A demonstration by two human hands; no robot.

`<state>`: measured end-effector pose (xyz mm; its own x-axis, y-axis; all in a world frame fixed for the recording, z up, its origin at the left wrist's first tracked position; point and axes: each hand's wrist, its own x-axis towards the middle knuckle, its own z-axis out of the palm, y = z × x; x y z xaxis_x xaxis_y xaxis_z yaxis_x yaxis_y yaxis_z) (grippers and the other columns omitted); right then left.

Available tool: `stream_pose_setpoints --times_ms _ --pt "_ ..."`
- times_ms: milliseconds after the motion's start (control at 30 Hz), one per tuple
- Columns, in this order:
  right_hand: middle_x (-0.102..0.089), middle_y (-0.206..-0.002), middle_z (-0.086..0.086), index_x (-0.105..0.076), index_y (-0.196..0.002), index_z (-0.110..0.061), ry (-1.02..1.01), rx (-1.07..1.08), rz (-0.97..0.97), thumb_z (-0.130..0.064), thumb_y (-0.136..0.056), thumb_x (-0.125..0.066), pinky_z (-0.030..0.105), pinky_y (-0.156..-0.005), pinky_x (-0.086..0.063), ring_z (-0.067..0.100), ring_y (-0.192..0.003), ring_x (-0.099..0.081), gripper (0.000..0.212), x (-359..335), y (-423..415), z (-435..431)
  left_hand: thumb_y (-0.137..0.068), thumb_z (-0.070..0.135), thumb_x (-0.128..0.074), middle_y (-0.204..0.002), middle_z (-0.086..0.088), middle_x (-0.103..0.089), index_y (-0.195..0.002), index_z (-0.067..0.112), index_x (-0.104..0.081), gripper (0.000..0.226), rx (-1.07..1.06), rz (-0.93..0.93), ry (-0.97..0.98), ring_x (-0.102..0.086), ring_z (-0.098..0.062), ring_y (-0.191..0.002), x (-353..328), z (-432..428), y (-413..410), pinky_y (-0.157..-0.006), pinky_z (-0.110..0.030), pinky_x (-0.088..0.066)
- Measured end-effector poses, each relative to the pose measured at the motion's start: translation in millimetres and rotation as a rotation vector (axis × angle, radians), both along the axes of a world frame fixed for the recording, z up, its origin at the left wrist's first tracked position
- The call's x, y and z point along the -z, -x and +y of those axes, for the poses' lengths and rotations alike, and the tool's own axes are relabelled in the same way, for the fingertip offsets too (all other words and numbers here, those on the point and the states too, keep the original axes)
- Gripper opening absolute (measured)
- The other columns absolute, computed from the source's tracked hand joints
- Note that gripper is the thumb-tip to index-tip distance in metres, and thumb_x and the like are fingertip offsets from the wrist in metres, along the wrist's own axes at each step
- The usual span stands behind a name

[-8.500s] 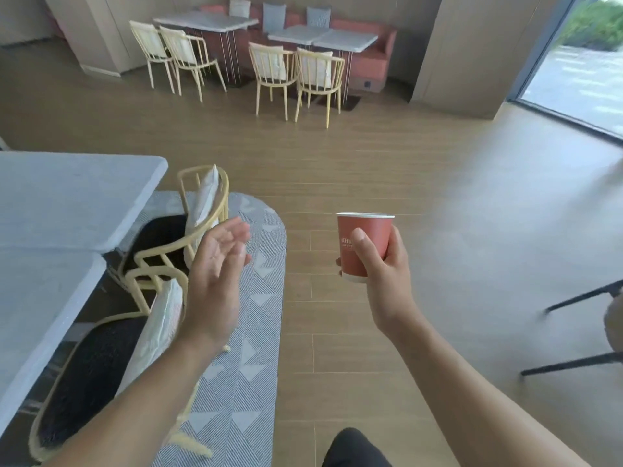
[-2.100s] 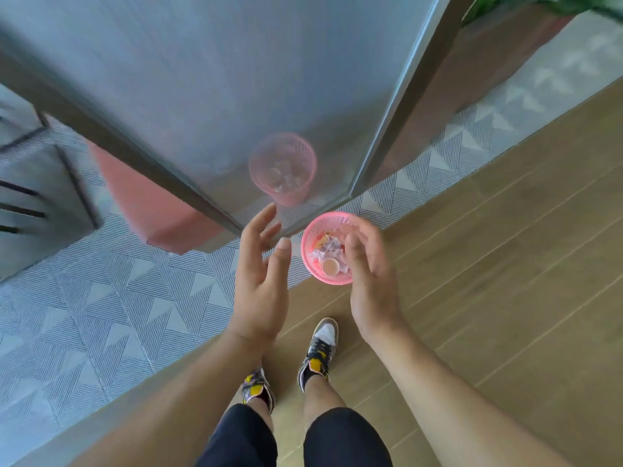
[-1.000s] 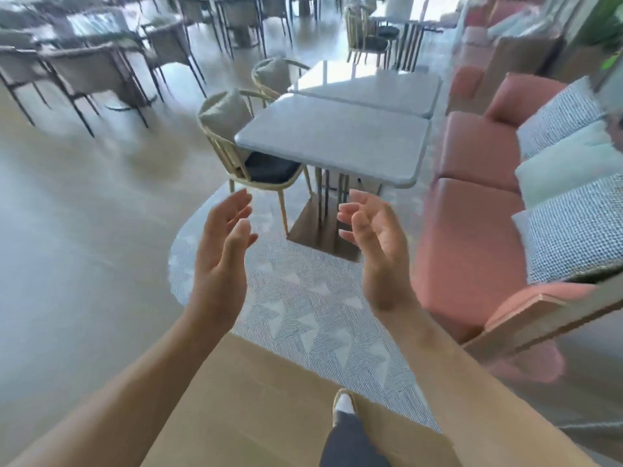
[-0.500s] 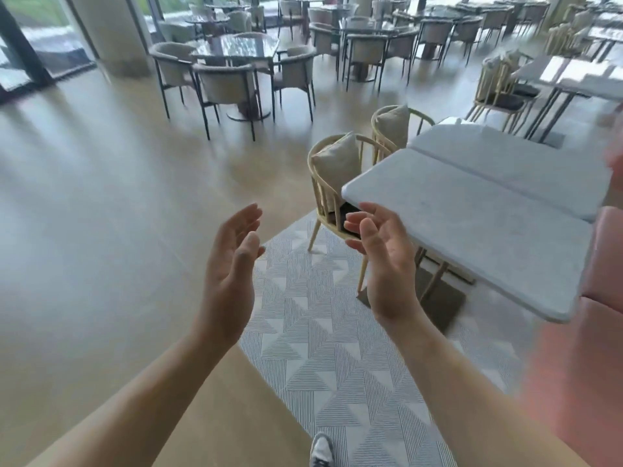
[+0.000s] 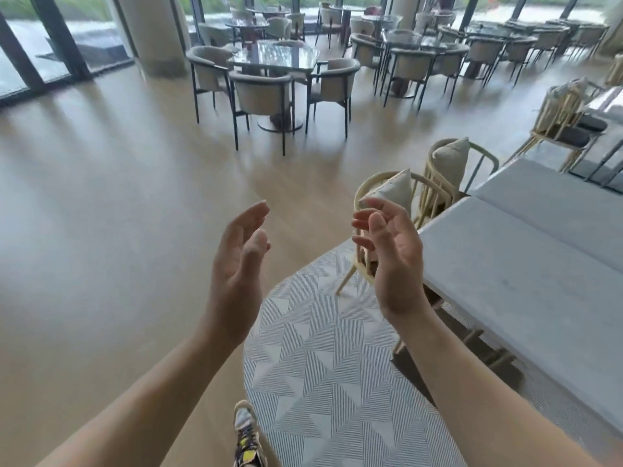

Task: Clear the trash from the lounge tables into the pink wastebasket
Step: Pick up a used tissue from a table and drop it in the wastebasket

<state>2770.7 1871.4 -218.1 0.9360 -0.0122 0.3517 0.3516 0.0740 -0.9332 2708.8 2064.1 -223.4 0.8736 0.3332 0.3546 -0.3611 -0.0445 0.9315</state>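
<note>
— Where does the single head view look from?
— From standing height, forward and down across the floor (image 5: 101,230), the rug (image 5: 320,348) underfoot, and a table (image 5: 522,281) close at right.
— And how near?
— Both forearms fill the bottom (wide-angle lens, so far chairs (image 5: 263,92) shrink).

Both hands are raised before the body, palms facing each other, fingers loosely spread and empty: left hand (image 5: 237,264), right hand (image 5: 392,254). A pale grey stone tabletop (image 5: 526,284) lies at right, with a cream rattan chair (image 5: 387,200) drawn up beside it on a grey triangle-patterned rug (image 5: 323,358).
</note>
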Motion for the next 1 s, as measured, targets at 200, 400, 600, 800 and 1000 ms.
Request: stream_pose_setpoints --times_ms 200,400,600,800,1000 --pt "-0.072 -0.111 0.002 -0.063 -0.129 -0.016 -0.014 0.056 0.014 -0.047 -0.099 -0.056 0.038 -0.093 -0.056 0.027 -0.111 -0.070 0.043 2.6 -121.3 83.3 -0.091 0.050 -0.048 -0.144 0.008 -0.062 -0.132 0.035 -0.058 0.044 0.054 0.025 -0.045 -0.055 -0.009 -0.140 -2.7 87.1 -129.8 -0.117 -0.056 -0.045" --pt "-0.072 -0.110 -0.003 -0.063 -0.125 -0.025 -0.026 0.113 0.026 -0.053 -0.098 -0.056 0.035 -0.093 -0.055 0.025 -0.113 -0.070 0.040 0.2 -227.8 143.5 -0.090 0.050 -0.047 -0.145 0.004 -0.061 -0.136 0.026 -0.055 0.052 0.142 0.032 -0.058 -0.057 -0.006 -0.136 -15.0 158.0 -255.1 -0.113 -0.046 -0.050" --pt "-0.072 -0.113 -0.003 -0.065 -0.124 -0.025 -0.054 0.177 0.045 -0.054 -0.097 -0.058 0.045 -0.098 -0.056 0.022 -0.115 -0.068 0.040 13.4 -340.3 169.7 -0.090 0.050 -0.048 -0.144 0.006 -0.062 -0.135 0.026 -0.056 0.052 0.216 0.031 -0.054 -0.057 -0.007 -0.136 -8.5 185.1 -378.0 -0.112 -0.040 -0.052" --pt "-0.073 -0.112 0.000 -0.066 -0.124 -0.020 -0.068 0.235 0.035 -0.053 -0.096 -0.058 0.047 -0.097 -0.059 0.022 -0.113 -0.070 0.044 28.5 -482.5 181.4 -0.091 0.049 -0.050 -0.143 0.005 -0.063 -0.136 0.024 -0.057 0.052 0.254 0.012 -0.047 -0.058 -0.010 -0.136 4.2 191.8 -528.1 -0.110 -0.043 -0.052" --pt "-0.072 -0.109 -0.001 -0.065 -0.122 -0.017 -0.080 0.256 0.012 -0.046 -0.097 -0.058 0.048 -0.098 -0.058 0.016 -0.110 -0.069 0.039 10.7 -649.1 171.7 -0.093 0.048 -0.051 -0.142 0.007 -0.065 -0.136 0.025 -0.059 0.049 0.271 -0.009 -0.055 -0.058 -0.011 -0.136 -9.0 185.3 -694.7 -0.111 -0.046 -0.052"
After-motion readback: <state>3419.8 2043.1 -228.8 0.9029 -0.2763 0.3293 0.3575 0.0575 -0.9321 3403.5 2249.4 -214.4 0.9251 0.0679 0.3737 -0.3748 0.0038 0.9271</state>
